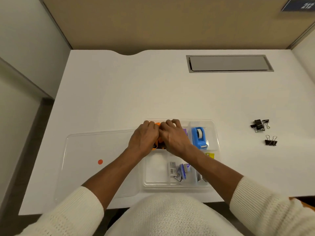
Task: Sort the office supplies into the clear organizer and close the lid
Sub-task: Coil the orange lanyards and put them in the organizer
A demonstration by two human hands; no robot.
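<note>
The person's cream knit sweater (170,217) filled the bottom of the view, its sleeves pushed up the forearms. Both arms reached forward over the white desk (119,92) into the clear organizer (215,133), which sat open near the desk's front edge.

The left hand (144,139) and the right hand (173,137) met over the far left compartment, knuckles up and fingers curled downward, touching each other at the thumbs. Together they closed on an orange item (157,124), of which only small parts showed between and under the fingers; what it was could not be told. Something dark lay just beneath it, near the heels of the hands.

Just right of the right hand's fingers a blue tape dispenser (199,137) stood in its own compartment, with a sliver of something purple (185,131) between it and the hand. Nearer the person than the hands, under the right forearm, small staple boxes (179,170) lay in a front compartment, and a yellow piece (210,155) showed beside the forearm.

The open lid (95,150) lay flat to the left of the left hand, joined to the organizer and bearing an orange dot sticker (100,161). Well to the right of both hands, black binder clips (260,125) lay on the desk outside the organizer, one more clip (271,141) apart from the cluster.
</note>
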